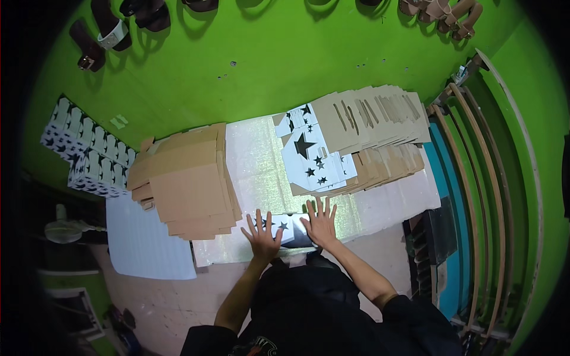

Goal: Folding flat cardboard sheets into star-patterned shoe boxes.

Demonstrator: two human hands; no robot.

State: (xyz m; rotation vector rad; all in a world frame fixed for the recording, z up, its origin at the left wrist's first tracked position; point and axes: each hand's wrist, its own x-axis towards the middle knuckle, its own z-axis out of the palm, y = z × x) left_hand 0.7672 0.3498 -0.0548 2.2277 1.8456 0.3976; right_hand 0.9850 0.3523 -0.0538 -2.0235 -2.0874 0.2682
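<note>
At the near edge of the table, a white cardboard piece with black stars [287,226] lies under my hands; whether it is a closed box or a flat sheet I cannot tell. My left hand [262,240] rests over its left end, fingers spread wide. Over its right end, beside a dark shiny patch, my right hand [321,228] is spread in the same way. Neither hand grips anything. Just beyond them lie white star-printed cardboard blanks [314,155], flat, cut to shape and overlapping brown ones.
Brown cardboard sheets [190,193] are piled on the left of the table, and slotted brown blanks [371,118] at the back right. Star-printed boxes [89,148] stand stacked at far left, near a fan [64,230]. Sandals [445,16] hang on the green wall. Wooden rails [475,196] stand right.
</note>
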